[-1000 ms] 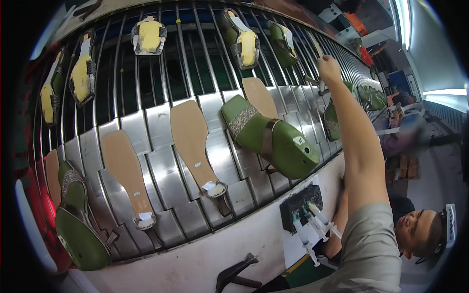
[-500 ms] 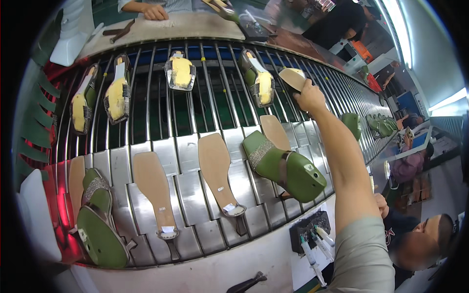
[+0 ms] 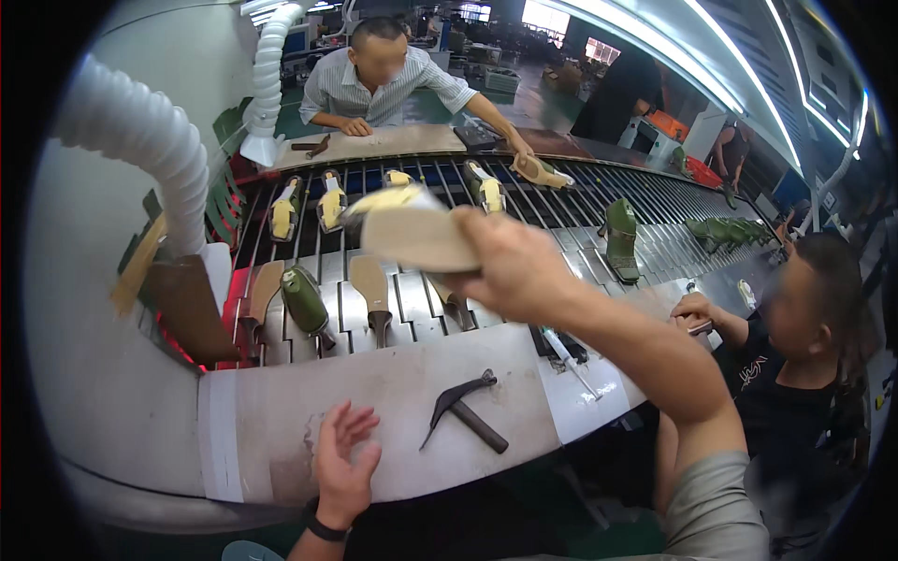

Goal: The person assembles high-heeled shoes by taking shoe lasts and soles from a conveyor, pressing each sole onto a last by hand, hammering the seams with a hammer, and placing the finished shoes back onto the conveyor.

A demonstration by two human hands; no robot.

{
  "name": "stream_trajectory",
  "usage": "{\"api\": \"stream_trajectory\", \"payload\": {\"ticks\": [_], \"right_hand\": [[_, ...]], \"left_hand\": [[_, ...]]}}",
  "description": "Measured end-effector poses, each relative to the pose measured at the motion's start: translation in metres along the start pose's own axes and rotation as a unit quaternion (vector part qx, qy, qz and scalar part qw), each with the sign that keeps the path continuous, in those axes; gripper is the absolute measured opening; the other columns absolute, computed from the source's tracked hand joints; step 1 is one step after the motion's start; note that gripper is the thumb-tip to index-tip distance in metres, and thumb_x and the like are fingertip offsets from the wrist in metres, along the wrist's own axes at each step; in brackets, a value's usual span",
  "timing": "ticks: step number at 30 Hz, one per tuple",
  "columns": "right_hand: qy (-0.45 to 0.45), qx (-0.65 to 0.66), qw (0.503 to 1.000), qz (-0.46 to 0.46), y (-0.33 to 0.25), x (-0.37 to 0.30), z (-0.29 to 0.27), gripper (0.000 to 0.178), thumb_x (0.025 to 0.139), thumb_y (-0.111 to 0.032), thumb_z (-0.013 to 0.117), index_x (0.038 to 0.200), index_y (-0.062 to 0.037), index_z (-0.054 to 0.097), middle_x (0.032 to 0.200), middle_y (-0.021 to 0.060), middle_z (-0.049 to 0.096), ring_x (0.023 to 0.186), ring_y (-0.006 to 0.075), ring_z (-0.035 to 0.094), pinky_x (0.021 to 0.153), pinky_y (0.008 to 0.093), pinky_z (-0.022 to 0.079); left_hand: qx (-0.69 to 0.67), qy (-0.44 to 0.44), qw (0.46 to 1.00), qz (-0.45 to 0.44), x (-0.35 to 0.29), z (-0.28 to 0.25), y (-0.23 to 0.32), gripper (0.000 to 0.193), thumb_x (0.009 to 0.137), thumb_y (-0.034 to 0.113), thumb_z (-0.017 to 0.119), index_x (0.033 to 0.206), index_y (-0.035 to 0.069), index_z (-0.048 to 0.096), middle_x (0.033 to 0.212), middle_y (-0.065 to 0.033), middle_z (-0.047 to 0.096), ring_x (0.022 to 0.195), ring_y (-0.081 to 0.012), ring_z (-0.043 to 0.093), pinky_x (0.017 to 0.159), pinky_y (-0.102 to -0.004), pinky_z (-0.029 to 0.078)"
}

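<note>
Raised over the bench, my right hand (image 3: 519, 257) grips a tan shoe sole (image 3: 416, 238), its thumb and fingers closed on one end. A yellow-and-white part shows above the sole's upper edge; motion blurs it, so I cannot tell whether it is joined on. My left hand (image 3: 344, 463), empty with fingers apart, is above the near edge of the bench. To its right lies a black-headed hammer (image 3: 468, 411). Beyond the bench, a green heeled shoe (image 3: 304, 299) rests among tan soles (image 3: 369, 283) on the conveyor's metal plates.
Yellow-bottomed shoes (image 3: 285, 208) lie on the conveyor rollers. Opposite, a person's hand (image 3: 524, 150) reaches toward a tan sole (image 3: 543, 172). Another person (image 3: 804, 318) sits at right. Syringes (image 3: 571, 363) lie on the bench; a white ribbed hose (image 3: 140, 140) hangs at left.
My right hand has come back from the rollers toward me with the sole. The view has tilted up, bringing in my left hand, the whole hammer and the person opposite.
</note>
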State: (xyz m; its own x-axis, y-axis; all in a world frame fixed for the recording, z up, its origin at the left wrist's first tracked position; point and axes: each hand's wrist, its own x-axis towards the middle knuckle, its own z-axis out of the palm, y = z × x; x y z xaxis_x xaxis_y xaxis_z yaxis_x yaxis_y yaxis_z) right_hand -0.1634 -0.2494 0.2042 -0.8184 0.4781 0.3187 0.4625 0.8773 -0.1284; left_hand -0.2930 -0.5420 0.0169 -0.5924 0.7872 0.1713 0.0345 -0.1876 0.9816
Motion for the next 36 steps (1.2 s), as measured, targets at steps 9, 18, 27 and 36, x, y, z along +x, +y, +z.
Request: {"api": "stream_trajectory", "payload": {"ticks": [9, 18, 27, 36], "right_hand": [[-0.219, 0.616, 0.740, 0.157, -0.137, -0.096, 0.112, 0.046, 0.109, -0.039, 0.062, 0.126, 0.0040, 0.064, 0.101, 0.0163, 0.073, 0.077, 0.0251, 0.075, 0.076, 0.0375, 0.062], [-0.030, 0.728, 0.605, 0.321, -0.127, -0.109, 0.184, 0.034, 0.112, -0.027, 0.058, 0.109, 0.0058, 0.067, 0.097, 0.0130, 0.072, 0.084, 0.0202, 0.073, 0.079, 0.0369, 0.062], [-0.064, 0.646, 0.700, 0.299, -0.072, -0.107, 0.157, 0.036, 0.110, -0.032, 0.063, 0.103, 0.0019, 0.072, 0.094, 0.0072, 0.072, 0.083, 0.0149, 0.067, 0.075, 0.0343, 0.056], [0.113, 0.222, 0.964, 0.089, -0.087, -0.077, 0.202, 0.058, 0.092, -0.031, 0.083, 0.136, 0.0017, 0.062, 0.098, 0.0118, 0.073, 0.091, 0.0265, 0.072, 0.079, 0.0413, 0.058]], "left_hand": [[-0.218, 0.169, 0.958, -0.075, -0.005, -0.075, -0.010, 0.044, 0.105, 0.031, 0.071, 0.136, 0.001, 0.061, 0.124, -0.0072, 0.070, 0.108, -0.0178, 0.070, 0.096, -0.0356, 0.056], [-0.189, 0.177, 0.965, -0.042, -0.019, -0.103, -0.028, 0.042, 0.105, 0.028, 0.069, 0.135, -0.001, 0.062, 0.124, -0.0078, 0.070, 0.111, -0.0175, 0.069, 0.099, -0.0352, 0.054], [-0.120, 0.146, 0.982, 0.000, -0.023, -0.111, -0.038, 0.056, 0.105, 0.042, 0.064, 0.139, -0.002, 0.056, 0.120, -0.0106, 0.070, 0.104, -0.0202, 0.072, 0.092, -0.0378, 0.060], [-0.133, 0.156, 0.979, 0.007, -0.031, -0.112, -0.038, 0.066, 0.103, 0.051, 0.065, 0.141, -0.001, 0.054, 0.118, -0.0117, 0.069, 0.102, -0.0213, 0.072, 0.089, -0.0370, 0.061]]}}
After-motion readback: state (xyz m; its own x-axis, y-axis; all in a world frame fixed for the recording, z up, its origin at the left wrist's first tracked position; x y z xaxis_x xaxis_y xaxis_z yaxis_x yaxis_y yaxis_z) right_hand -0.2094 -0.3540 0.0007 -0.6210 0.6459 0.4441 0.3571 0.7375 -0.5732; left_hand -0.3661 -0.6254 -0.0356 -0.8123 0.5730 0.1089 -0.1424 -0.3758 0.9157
